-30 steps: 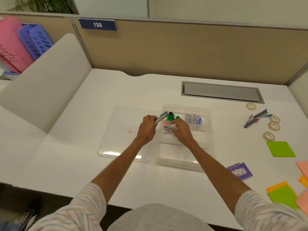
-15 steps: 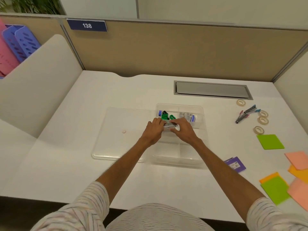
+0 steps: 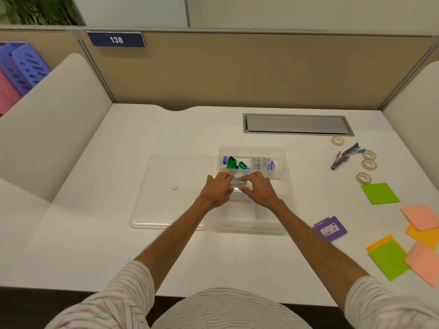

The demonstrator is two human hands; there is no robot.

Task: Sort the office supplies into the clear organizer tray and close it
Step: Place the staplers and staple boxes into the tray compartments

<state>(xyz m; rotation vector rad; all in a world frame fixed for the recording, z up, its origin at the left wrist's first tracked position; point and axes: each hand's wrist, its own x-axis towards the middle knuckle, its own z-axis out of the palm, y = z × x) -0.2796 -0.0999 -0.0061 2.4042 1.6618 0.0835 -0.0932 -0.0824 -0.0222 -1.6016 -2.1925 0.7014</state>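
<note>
The clear organizer tray (image 3: 251, 227) sits at the middle of the white desk, with its clear lid (image 3: 171, 198) lying flat to its left. My left hand (image 3: 217, 189) and my right hand (image 3: 257, 189) meet over the tray's middle compartment. Both have fingers closed on a silver stapler (image 3: 237, 185) held low inside it. Green binder clips (image 3: 234, 163) fill the far left compartment and small staple boxes (image 3: 262, 163) the far right one. The tray's near compartments hold nothing.
At the right lie several loose staplers (image 3: 344, 157), tape rolls (image 3: 369, 163), a green sticky pad (image 3: 380, 193), more orange, pink and green pads (image 3: 420, 217) and a purple box (image 3: 331, 229). A grey cable hatch (image 3: 297, 124) is set into the desk behind.
My left hand brought the silver stapler from above the clips down into the middle compartment. My right hand closed in on it from the right.
</note>
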